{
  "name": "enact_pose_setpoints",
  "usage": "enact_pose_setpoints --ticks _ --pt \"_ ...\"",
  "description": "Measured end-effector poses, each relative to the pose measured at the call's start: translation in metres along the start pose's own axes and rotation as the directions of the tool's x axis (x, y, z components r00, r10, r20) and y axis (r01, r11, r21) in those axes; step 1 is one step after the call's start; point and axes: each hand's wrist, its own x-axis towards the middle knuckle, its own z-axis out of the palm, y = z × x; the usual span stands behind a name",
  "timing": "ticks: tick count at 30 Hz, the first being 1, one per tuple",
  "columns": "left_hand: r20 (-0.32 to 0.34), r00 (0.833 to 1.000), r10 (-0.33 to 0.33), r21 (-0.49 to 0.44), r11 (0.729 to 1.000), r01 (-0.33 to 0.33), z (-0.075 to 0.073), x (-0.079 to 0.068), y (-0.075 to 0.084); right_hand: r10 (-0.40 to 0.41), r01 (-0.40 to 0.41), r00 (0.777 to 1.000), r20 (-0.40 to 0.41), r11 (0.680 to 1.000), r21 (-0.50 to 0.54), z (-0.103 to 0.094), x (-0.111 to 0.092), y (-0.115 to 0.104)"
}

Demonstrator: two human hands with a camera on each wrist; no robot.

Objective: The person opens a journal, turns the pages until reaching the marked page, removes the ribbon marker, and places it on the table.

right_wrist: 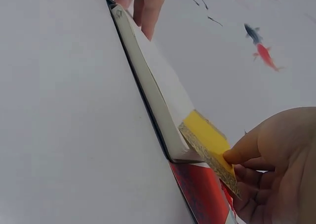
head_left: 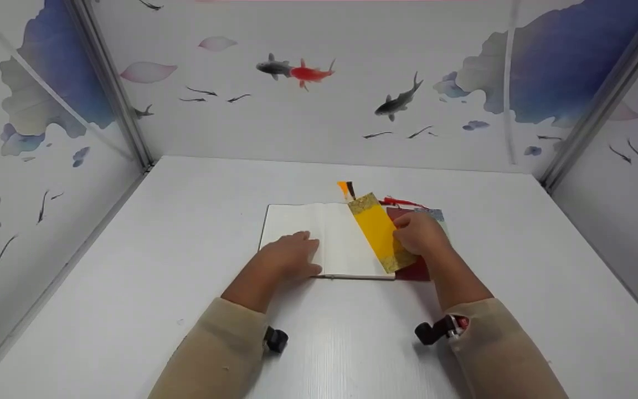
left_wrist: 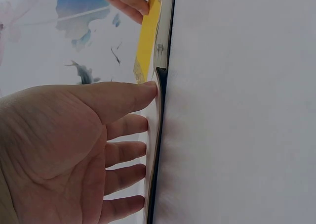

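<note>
An open notebook [head_left: 343, 241] with blank white pages lies on the table. My left hand [head_left: 288, 256] rests on its left page, and the left wrist view shows the fingers extended with their tips on the paper. A yellow bookmark [head_left: 375, 226] with patterned gold ends slants over the right page's outer edge. My right hand [head_left: 421, 235] pinches its right side between thumb and fingers. Orange and black tassels [head_left: 345, 189] stick out past its far end. Beneath the bookmark and right hand, a dark red card [head_left: 414, 271] is partly hidden beside the notebook.
A red tassel [head_left: 402, 201] lies beyond the right hand, close to a greyish patterned corner [head_left: 436, 214] of another flat piece. The white table [head_left: 186, 221] is bordered by white panels [head_left: 319, 127] printed with fish and blue shapes.
</note>
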Motion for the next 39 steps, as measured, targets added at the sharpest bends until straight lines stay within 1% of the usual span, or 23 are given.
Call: enact_pose_setpoints --ticks 5,10,12,18,19,22,28,34,39 --pt "-0.003 1.000 0.001 -0.005 1.000 -0.001 -0.001 -0.001 0.000 0.041 -0.042 0.999 0.016 0.990 0.133 -0.004 0.005 0.003" --pt "-0.001 1.000 0.004 0.009 1.000 -0.004 0.001 0.001 -0.001 0.083 -0.085 0.996 0.017 0.964 0.253 -0.007 0.005 0.004" --pt "0.000 1.000 0.006 0.015 1.000 -0.006 0.001 0.002 -0.002 0.096 -0.094 0.995 0.009 0.954 0.284 -0.010 0.005 0.005" --pt "-0.006 1.000 0.025 0.021 0.999 -0.025 0.000 0.002 -0.002 0.098 -0.089 0.995 -0.015 0.948 0.306 -0.024 0.006 0.011" --pt "-0.008 1.000 0.027 0.020 0.999 -0.026 0.000 0.001 -0.002 0.104 -0.093 0.994 -0.016 0.943 0.320 -0.027 0.007 0.013" --pt "-0.012 0.999 0.032 0.017 0.999 -0.032 -0.001 0.001 -0.002 0.118 -0.104 0.993 -0.015 0.926 0.364 -0.037 0.008 0.020" --pt "-0.024 0.999 0.043 0.010 0.999 -0.043 -0.001 0.000 -0.001 0.095 -0.077 0.995 -0.028 0.920 0.384 -0.053 0.013 0.038" --pt "-0.017 0.998 0.053 -0.002 0.999 -0.053 0.000 -0.002 0.000 0.123 -0.106 0.992 -0.014 0.904 0.414 -0.062 0.014 0.052" --pt "-0.011 0.999 0.036 -0.008 0.999 -0.036 0.000 -0.004 -0.001 0.136 -0.117 0.991 -0.016 0.900 0.419 -0.067 0.014 0.062"
